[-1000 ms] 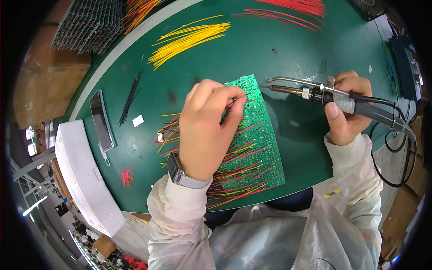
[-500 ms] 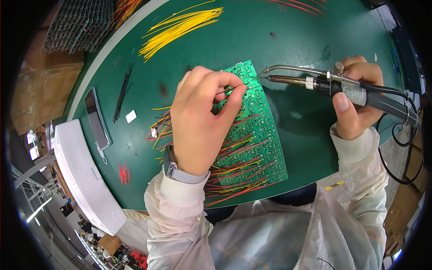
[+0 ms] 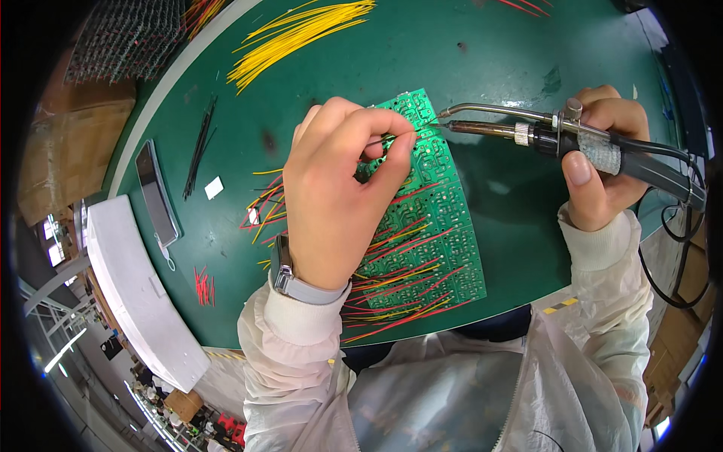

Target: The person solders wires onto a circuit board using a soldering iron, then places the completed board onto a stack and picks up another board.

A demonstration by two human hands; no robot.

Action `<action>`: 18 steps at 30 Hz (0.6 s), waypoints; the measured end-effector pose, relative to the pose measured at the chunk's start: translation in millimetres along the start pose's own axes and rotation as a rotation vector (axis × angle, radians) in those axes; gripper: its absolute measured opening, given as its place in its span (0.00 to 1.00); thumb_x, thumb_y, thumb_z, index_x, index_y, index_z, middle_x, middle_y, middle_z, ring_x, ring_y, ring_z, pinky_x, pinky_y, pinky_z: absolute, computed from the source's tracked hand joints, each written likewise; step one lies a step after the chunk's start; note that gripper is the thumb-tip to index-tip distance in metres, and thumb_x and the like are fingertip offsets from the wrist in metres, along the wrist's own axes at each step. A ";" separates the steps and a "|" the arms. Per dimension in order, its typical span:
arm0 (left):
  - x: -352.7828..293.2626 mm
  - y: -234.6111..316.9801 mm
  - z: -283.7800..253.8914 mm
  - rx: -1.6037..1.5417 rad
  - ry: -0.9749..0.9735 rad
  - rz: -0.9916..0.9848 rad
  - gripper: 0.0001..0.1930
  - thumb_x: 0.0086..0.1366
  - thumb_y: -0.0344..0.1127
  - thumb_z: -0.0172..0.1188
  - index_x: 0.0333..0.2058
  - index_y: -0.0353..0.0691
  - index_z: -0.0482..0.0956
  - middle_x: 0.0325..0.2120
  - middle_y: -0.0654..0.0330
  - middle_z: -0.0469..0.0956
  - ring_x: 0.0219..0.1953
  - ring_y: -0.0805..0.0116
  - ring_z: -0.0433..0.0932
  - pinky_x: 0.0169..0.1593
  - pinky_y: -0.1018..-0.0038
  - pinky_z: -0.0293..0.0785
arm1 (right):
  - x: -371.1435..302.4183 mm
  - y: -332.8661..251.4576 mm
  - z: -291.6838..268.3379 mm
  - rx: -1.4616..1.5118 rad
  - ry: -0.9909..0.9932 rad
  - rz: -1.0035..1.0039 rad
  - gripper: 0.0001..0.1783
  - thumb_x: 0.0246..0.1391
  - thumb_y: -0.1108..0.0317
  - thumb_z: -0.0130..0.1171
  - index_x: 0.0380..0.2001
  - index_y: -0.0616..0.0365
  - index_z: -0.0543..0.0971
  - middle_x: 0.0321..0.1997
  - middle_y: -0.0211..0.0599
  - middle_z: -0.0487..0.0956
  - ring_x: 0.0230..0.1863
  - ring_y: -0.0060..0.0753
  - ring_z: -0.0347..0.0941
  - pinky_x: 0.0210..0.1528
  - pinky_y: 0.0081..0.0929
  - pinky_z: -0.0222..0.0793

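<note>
A worker's left hand [image 3: 331, 181] pinches a thin dark wire [image 3: 382, 140] between thumb and forefinger over a green circuit board [image 3: 446, 192] near the table's [image 3: 527, 233] near edge. The right hand [image 3: 606, 162] is curled around a soldering iron [image 3: 553, 138], its tip close to those fingertips; whether it touches the board cannot be told. Red and yellow wires [image 3: 410, 280] trail across the board; a phone [image 3: 157, 190] lies by the table's left edge.
</note>
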State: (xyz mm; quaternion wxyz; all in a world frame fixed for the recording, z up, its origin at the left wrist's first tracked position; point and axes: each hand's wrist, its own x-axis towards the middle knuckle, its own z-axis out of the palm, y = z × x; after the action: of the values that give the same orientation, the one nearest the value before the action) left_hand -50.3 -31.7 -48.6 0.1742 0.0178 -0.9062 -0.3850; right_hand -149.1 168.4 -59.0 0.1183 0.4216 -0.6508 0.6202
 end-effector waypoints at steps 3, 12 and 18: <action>0.2 0.7 -0.1 -0.007 -0.005 -0.010 0.06 0.48 0.20 0.60 0.27 0.34 0.75 0.21 0.66 0.66 0.23 0.80 0.62 0.27 0.84 0.60 | 0.2 -0.5 0.1 -0.002 -0.017 0.008 0.16 0.39 0.69 0.60 0.29 0.65 0.66 0.24 0.39 0.70 0.23 0.23 0.63 0.25 0.17 0.60; 1.7 2.2 -1.1 0.009 -0.008 -0.012 0.05 0.48 0.21 0.60 0.26 0.34 0.75 0.20 0.66 0.66 0.22 0.80 0.62 0.27 0.84 0.60 | 0.7 -0.5 1.2 -0.001 -0.039 -0.005 0.16 0.39 0.70 0.60 0.29 0.66 0.66 0.24 0.40 0.70 0.24 0.23 0.63 0.25 0.17 0.60; 1.4 1.6 0.5 0.009 -0.004 -0.034 0.05 0.48 0.21 0.60 0.26 0.34 0.75 0.20 0.66 0.65 0.22 0.81 0.62 0.26 0.84 0.60 | -3.1 -7.1 1.1 -0.070 -0.053 0.127 0.19 0.39 0.61 0.60 0.29 0.61 0.64 0.27 0.39 0.66 0.26 0.25 0.60 0.30 0.21 0.59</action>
State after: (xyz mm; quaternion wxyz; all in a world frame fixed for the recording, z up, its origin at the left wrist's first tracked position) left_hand -51.7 -30.4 -47.4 0.1659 0.0334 -0.9077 -0.3840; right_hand -141.9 169.5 -56.2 0.0760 0.3912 -0.7006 0.5919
